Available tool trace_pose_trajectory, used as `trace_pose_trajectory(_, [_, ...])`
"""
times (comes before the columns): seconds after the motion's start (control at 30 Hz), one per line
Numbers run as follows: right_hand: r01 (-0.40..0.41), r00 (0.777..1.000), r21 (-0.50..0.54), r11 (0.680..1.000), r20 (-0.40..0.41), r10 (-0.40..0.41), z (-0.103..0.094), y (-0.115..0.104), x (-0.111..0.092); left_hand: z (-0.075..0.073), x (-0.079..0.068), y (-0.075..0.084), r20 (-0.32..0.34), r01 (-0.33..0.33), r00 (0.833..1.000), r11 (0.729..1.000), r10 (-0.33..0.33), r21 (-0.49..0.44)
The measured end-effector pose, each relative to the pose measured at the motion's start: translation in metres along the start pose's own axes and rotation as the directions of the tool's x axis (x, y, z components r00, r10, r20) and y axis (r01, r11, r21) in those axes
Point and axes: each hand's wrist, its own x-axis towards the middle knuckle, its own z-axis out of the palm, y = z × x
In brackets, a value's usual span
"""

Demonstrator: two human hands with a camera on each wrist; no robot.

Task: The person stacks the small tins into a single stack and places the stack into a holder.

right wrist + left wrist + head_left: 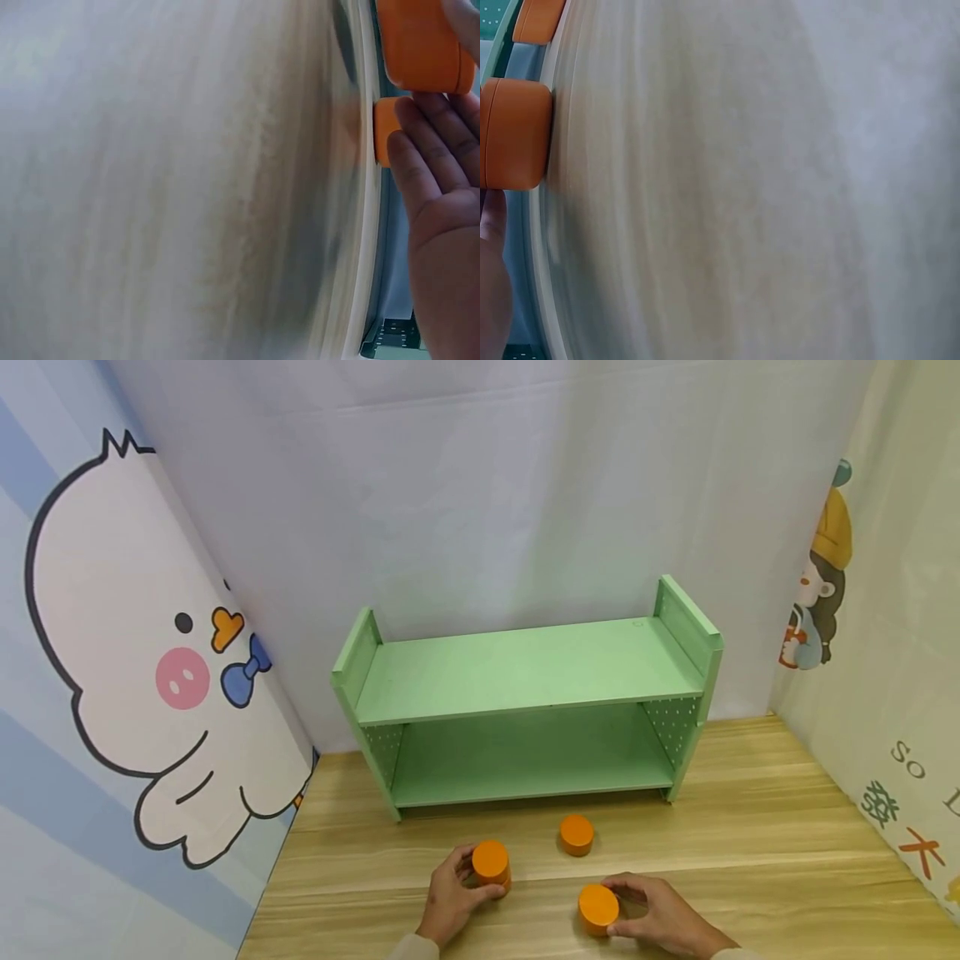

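Observation:
My left hand (452, 897) holds an orange round box (491, 858) at the left, thumb at its near side and fingers round the far side. Another orange edge shows just beneath that box's top in the head view. In the left wrist view the box (517, 135) has a thin seam round it and stands at the table surface. My right hand (663, 917) pinches a second orange round box (598, 908) between thumb and fingers; the right wrist view shows this box (424, 45) too. Farther back, a third orange round box (577, 834) stands untouched.
A light green two-tier shelf (525, 672) stands behind the boxes on the wood-grain table (750, 835), its side panels rising above the upper board. A pale curtain (480, 502) hangs behind it, with printed cloths at left and right.

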Motion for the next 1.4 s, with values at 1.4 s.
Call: trace_pose_trajectory(1.4, [0.166,0.98,0.006,0.986,-0.115,-0.165,0.005,-0.025,0.026,0.001,-0.001,-0.003,-0.003,0.014,1.0,0.999,-0.014,-0.036])
